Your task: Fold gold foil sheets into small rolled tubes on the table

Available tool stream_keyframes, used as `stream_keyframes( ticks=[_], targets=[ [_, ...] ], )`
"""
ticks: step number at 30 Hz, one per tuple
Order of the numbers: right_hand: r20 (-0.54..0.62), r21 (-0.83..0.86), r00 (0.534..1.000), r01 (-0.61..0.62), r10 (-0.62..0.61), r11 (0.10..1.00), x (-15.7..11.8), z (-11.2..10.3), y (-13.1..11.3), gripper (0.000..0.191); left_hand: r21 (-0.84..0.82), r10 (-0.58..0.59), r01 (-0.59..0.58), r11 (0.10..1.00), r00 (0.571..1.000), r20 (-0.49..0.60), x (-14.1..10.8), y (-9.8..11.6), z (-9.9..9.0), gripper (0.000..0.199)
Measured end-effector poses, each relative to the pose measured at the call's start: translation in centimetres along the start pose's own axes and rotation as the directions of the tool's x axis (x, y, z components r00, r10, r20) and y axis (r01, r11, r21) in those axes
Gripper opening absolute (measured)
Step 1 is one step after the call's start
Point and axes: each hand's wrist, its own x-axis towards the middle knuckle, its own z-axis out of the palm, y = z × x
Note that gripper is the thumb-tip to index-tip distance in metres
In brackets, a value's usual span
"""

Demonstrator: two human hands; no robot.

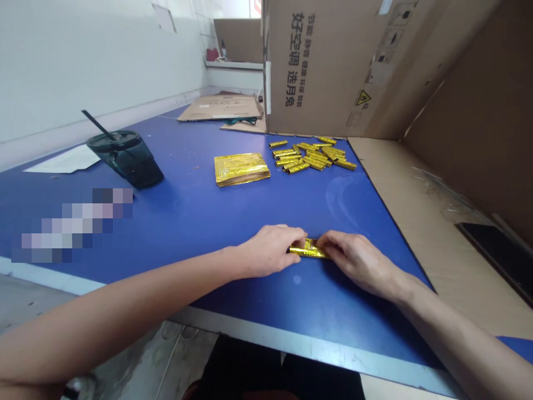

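Bare forearms [125, 311] reach in from the bottom of the view across a blue surface [233, 316]. At its far end stands a cardboard box [316, 66] printed with Chinese characters, and flattened cardboard [220, 108] lies to its left. Toward the left of the surface stands a dark tumbler [125, 160] with a lid and straw, just beside a white paper [66, 161]. Mid-surface, a flat stack of gold foil [241, 169] lies just left of a loose pile of foil sticks [312, 156], some twenty already rolled, while the stack still holds many sheets, how many cannot be told. Nearer the front edge, the left hand [268, 251] and right hand [358, 261] curl palm-down toward each other, not spread, pinching a gold foil strip [308, 250] from either end, just above the surface and well apart from the pile.
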Motion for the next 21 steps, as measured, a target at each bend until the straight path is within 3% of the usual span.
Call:
stream_keyframes(
  ticks=[6,9,15,21],
  targets=[
    [0.009,0.015,1.000,-0.004,0.004,1.000,0.1,-0.1,0.1,0.024,-0.097,-0.080,0.082,0.992,0.997,0.018,0.4,0.1,-0.3,0.012],
    [0.068,0.036,0.998,0.009,-0.011,0.999,0.0,-0.5,0.1,0.022,-0.161,-0.111,0.115,0.980,0.993,0.033,0.5,0.0,-0.3,0.003],
    [0.120,0.077,0.992,0.041,-0.050,0.996,0.0,-0.9,0.4,0.020,-0.097,-0.104,0.099,0.990,0.994,-0.044,0.8,-0.2,-0.3,0.009],
    [0.143,0.143,0.990,-0.017,-0.004,0.990,0.8,-0.9,0.5,0.024,-0.073,-0.204,0.200,0.977,0.977,-0.055,1.6,-0.4,-0.7,0.012]
  ],
)
